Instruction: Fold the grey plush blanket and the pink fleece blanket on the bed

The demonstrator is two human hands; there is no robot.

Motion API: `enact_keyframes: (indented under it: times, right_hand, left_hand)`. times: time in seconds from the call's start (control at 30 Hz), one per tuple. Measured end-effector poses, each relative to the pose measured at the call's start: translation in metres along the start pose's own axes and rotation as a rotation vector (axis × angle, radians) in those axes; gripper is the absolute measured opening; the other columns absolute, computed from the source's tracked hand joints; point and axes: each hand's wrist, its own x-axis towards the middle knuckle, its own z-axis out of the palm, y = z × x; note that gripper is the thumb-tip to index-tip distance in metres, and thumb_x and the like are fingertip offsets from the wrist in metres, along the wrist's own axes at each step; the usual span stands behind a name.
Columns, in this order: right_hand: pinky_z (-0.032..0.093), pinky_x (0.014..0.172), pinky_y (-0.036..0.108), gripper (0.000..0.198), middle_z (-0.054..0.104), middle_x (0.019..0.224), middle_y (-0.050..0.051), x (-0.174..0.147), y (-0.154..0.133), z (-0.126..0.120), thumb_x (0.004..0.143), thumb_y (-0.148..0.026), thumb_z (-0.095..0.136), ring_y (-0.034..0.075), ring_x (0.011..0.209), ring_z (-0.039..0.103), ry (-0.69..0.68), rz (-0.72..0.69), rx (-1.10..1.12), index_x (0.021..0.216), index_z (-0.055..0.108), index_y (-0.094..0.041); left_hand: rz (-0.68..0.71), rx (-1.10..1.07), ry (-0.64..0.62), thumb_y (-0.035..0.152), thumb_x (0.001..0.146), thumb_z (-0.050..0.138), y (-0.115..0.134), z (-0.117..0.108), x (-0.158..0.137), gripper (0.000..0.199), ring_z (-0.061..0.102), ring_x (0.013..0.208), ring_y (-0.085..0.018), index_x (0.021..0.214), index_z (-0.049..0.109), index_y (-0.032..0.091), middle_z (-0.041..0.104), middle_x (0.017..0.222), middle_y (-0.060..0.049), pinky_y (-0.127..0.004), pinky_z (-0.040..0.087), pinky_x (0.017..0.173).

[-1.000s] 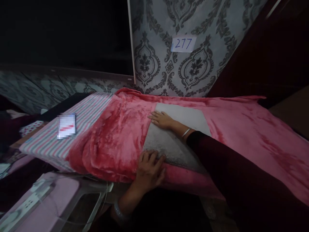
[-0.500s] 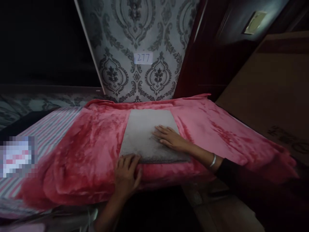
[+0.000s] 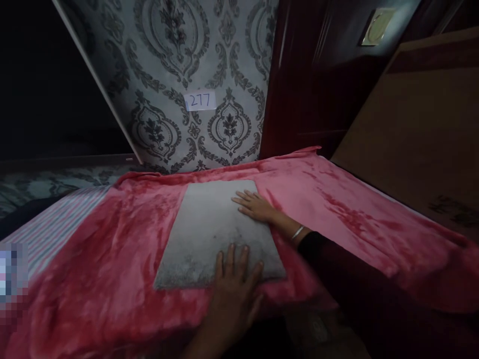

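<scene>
A grey, plush-looking rectangle of cloth point(image 3: 205, 224) lies flat on a pink blanket point(image 3: 127, 244). My right hand point(image 3: 254, 205), a silver bangle at its wrist, rests on the cloth's upper right part with fingers spread. At the near edge of the cloth is my left hand point(image 3: 235, 279), its fingers stretched out over the fabric and apart from one another. Neither hand grips anything. Dark, rumpled patches show in the pile near the cloth's front edge.
Striped fabric point(image 3: 67, 224) shows at the left beside the blanket. Behind stands a patterned wall with a paper label point(image 3: 201, 100) reading 277. A dark screen point(image 3: 48, 89) is at the left, and a large cardboard box point(image 3: 419, 129) at the right.
My left hand has moved right along the cloth's near edge, from its left corner towards the middle, and its fingers have spread. My right hand stays on the upper right part. The view has shifted.
</scene>
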Motion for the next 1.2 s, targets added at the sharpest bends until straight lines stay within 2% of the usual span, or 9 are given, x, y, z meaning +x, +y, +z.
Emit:
enact_keyframes:
  times: [0.2,0.4,0.57,0.63,0.73,0.8,0.97,1.1,1.2]
  right_hand:
    - [0.014,0.129,0.055,0.060,0.021,0.174,0.005,0.061,0.039,-0.001,0.109,-0.051,0.028,0.029,0.160,0.016,0.012,0.166,0.045,0.166,0.032,-0.032]
    - [0.015,0.128,0.057,0.062,0.021,0.174,0.005,0.074,0.045,-0.007,0.109,-0.047,0.022,0.028,0.161,0.014,0.009,0.292,0.059,0.168,0.027,-0.027]
    - [0.019,0.126,0.064,0.065,0.012,0.175,0.010,0.043,0.008,-0.026,0.109,-0.049,0.028,0.035,0.160,0.011,0.098,0.334,0.003,0.169,0.022,-0.025]
    - [0.016,0.128,0.060,0.063,0.013,0.175,0.007,0.019,-0.019,-0.024,0.108,-0.049,0.033,0.031,0.161,0.010,0.097,0.189,-0.014,0.167,0.027,-0.028]
    - [0.015,0.129,0.056,0.058,0.019,0.174,0.000,-0.021,-0.058,-0.008,0.107,-0.052,0.038,0.028,0.161,0.013,-0.011,-0.130,0.023,0.163,0.037,-0.037]
    - [0.014,0.129,0.055,0.056,0.023,0.173,-0.002,-0.042,-0.075,0.002,0.107,-0.054,0.039,0.027,0.161,0.014,-0.079,-0.240,0.071,0.160,0.042,-0.040]
    - [0.022,0.125,0.061,0.059,0.029,0.171,0.006,-0.058,-0.085,0.014,0.109,-0.052,0.026,0.031,0.159,0.021,-0.019,-0.194,0.186,0.161,0.043,-0.030]
    - [0.022,0.124,0.065,0.059,0.026,0.172,0.005,-0.070,-0.095,0.025,0.109,-0.054,0.026,0.034,0.160,0.017,0.014,-0.111,0.110,0.162,0.040,-0.033]
    - [0.018,0.124,0.067,0.057,0.022,0.174,0.003,-0.082,-0.106,0.035,0.108,-0.051,0.032,0.035,0.160,0.012,0.014,-0.083,0.013,0.163,0.036,-0.037]
  left_hand:
    - [-0.017,0.005,-0.028,0.046,0.088,0.069,-0.001,0.002,-0.002,0.064,0.029,0.154,-0.042,0.150,0.054,0.036,0.038,0.168,-0.008,-0.063,0.019,0.124]
    - [-0.006,0.003,-0.051,0.051,0.091,0.066,0.000,-0.004,-0.001,0.063,0.030,0.153,-0.042,0.151,0.053,0.037,0.040,0.166,-0.008,-0.063,0.027,0.121]
    - [-0.016,-0.023,-0.038,0.049,0.093,0.064,-0.001,-0.007,-0.001,0.063,0.031,0.153,-0.042,0.153,0.052,0.035,0.040,0.166,-0.009,-0.064,0.029,0.120]
    - [-0.019,-0.043,-0.006,0.051,0.093,0.063,0.000,-0.004,-0.001,0.063,0.031,0.152,-0.043,0.153,0.052,0.035,0.040,0.165,-0.010,-0.065,0.028,0.120]
    - [-0.042,-0.083,-0.006,0.054,0.093,0.062,0.004,0.001,0.001,0.062,0.036,0.149,-0.045,0.151,0.054,0.032,0.047,0.159,-0.014,-0.068,0.029,0.119]
    - [-0.046,-0.113,-0.046,0.053,0.093,0.061,0.008,0.000,0.004,0.061,0.042,0.145,-0.046,0.149,0.056,0.030,0.053,0.152,-0.016,-0.070,0.031,0.118]
    - [-0.043,-0.191,-0.118,0.045,0.099,0.052,0.004,-0.017,0.006,0.052,0.045,0.146,-0.039,0.143,0.062,0.021,0.057,0.151,-0.016,-0.065,0.029,0.123]
    - [-0.227,-0.102,-0.134,0.040,0.102,0.046,-0.026,-0.042,-0.013,0.055,0.035,0.154,-0.035,0.151,0.053,0.016,0.049,0.159,-0.017,-0.064,0.015,0.129]
    - [-0.341,-0.042,-0.228,0.045,0.099,0.054,-0.053,-0.051,-0.033,0.064,0.031,0.156,-0.038,0.157,0.046,0.020,0.039,0.165,-0.020,-0.069,0.018,0.126]
